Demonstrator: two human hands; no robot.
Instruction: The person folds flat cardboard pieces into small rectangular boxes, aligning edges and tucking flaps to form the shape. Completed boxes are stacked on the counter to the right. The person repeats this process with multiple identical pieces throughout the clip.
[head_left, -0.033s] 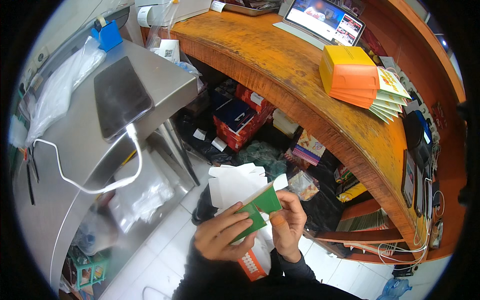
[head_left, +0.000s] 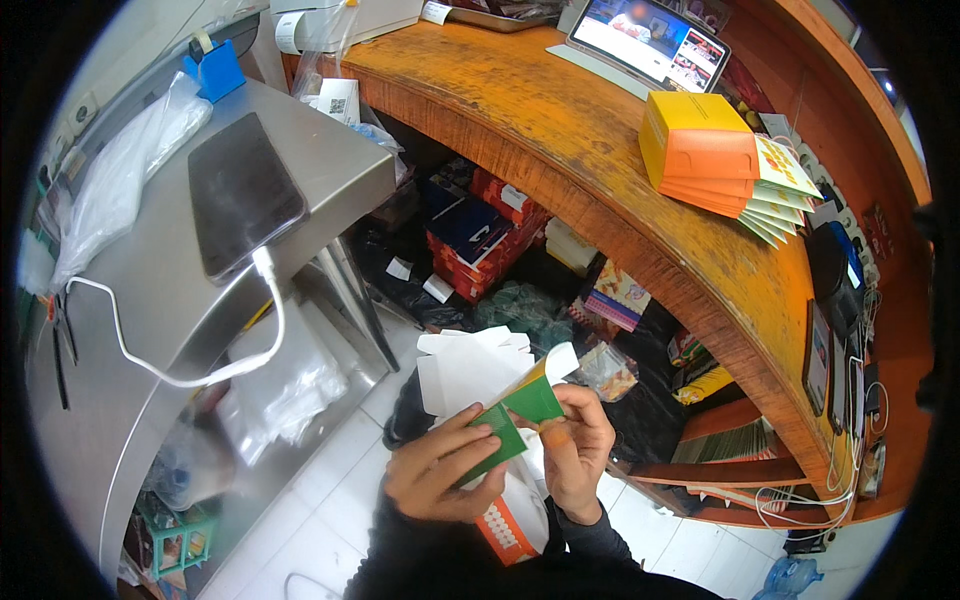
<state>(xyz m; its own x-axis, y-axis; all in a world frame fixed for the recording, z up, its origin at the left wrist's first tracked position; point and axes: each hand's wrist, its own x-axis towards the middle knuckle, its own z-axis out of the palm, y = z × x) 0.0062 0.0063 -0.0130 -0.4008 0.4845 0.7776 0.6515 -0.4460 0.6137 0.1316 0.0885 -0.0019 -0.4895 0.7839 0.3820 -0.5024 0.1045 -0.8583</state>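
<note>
Tiled floor (head_left: 340, 500) below; both hands (head_left: 436, 475) pinching green carton (head_left: 538, 401), white end flap (head_left: 562, 362) bent.

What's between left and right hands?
In the head view, a green carton spans the stretch between the left hand and the right hand, with fingers of both on it.

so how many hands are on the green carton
2: the left hand on the lower-left part of the green carton, the right hand at its upper-right end. Some fingers are partly hidden, but no third hand shows there.
</note>
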